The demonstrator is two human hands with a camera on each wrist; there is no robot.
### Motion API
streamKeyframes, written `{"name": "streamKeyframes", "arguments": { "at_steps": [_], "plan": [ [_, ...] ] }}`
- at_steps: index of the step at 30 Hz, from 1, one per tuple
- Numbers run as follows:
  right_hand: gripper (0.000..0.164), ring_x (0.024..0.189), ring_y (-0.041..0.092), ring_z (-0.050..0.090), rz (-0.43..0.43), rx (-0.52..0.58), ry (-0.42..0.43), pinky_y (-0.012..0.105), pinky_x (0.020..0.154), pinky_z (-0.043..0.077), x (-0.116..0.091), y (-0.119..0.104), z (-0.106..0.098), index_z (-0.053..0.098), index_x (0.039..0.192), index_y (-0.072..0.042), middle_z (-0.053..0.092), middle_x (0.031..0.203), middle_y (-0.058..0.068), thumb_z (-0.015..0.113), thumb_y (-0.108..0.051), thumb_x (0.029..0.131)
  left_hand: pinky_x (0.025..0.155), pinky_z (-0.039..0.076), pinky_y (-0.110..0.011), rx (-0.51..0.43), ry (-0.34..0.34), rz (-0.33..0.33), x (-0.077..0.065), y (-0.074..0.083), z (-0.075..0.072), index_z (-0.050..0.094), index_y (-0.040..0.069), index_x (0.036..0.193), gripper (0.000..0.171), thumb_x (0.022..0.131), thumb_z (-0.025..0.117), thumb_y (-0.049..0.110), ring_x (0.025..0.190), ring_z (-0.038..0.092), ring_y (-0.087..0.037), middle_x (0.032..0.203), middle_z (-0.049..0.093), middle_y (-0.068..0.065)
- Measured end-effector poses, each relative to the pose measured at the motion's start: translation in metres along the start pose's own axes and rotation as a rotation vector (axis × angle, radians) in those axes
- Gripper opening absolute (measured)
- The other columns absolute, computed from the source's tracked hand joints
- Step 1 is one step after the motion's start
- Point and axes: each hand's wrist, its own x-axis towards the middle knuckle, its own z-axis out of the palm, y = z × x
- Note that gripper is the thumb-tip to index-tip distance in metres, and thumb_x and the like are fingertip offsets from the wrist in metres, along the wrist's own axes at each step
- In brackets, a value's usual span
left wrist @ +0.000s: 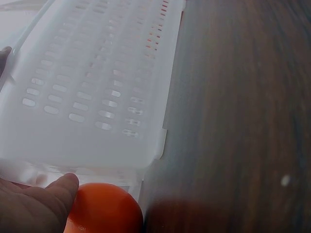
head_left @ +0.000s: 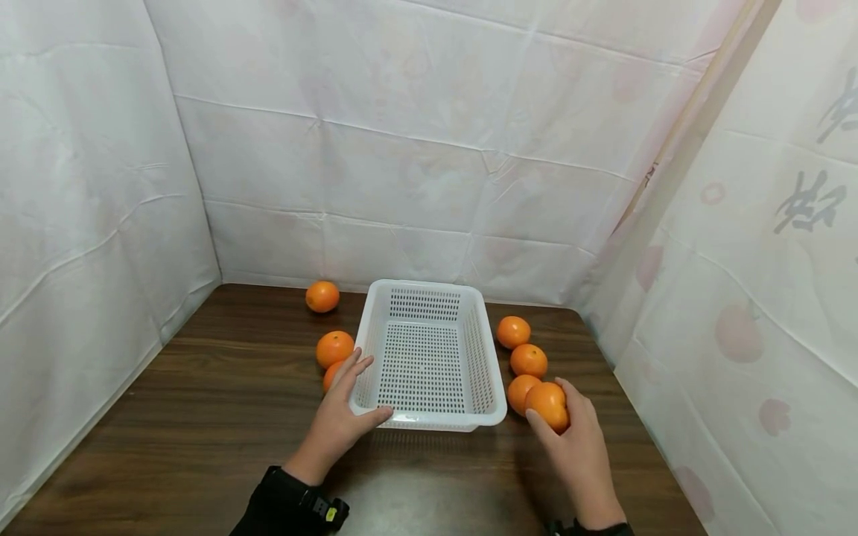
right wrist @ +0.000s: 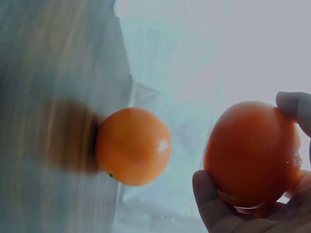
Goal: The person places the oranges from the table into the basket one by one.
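A white perforated plastic basket (head_left: 429, 365) stands on the table with its bottom bare. My left hand (head_left: 344, 417) spreads over its near left corner, the thumb on the front rim and the fingers along the left rim. In the left wrist view, an orange (left wrist: 104, 208) sits right by a finger of that hand, beside the basket. My right hand (head_left: 582, 447) grips an orange (head_left: 550, 406) between thumb and fingers, to the right of the basket. Just beyond it lies another orange (head_left: 521, 394), partly hidden behind the held one.
Two more oranges, a nearer (head_left: 529, 361) and a farther one (head_left: 513, 332), line the basket's right side. Left of it lie an orange (head_left: 334, 348), one half hidden by the left hand, and another (head_left: 322, 296) farther back. White sheets (head_left: 402, 171) enclose the dark wooden table (head_left: 221, 402).
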Motion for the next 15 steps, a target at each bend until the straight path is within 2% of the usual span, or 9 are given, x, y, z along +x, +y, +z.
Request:
{"name": "streamKeyframes", "arguments": {
  "at_steps": [8, 15],
  "plan": [
    [0.074, 0.121, 0.036, 0.059, -0.034, 0.054, 0.032, 0.058, 0.098, 0.052, 0.002, -0.014, 0.000, 0.045, 0.158, -0.012, 0.052, 0.147, 0.021, 0.077, -0.040, 0.097, 0.124, 0.025, -0.073, -0.008, -0.002, -0.014, -0.001, 0.001, -0.001, 0.048, 0.024, 0.158, 0.091, 0.081, 0.093, 0.042, 0.163, 0.023, -0.038, 0.178, 0.020, -0.003],
    [0.075, 0.114, 0.034, 0.061, -0.076, 0.073, 0.030, 0.050, 0.091, 0.052, 0.008, -0.025, 0.002, 0.046, 0.158, -0.015, 0.053, 0.145, 0.018, 0.079, -0.043, 0.096, 0.124, 0.025, -0.074, 0.000, -0.003, -0.008, 0.000, 0.001, -0.001, 0.049, 0.025, 0.158, 0.091, 0.081, 0.092, 0.044, 0.163, 0.022, -0.038, 0.179, 0.020, -0.003]
  ]
}}
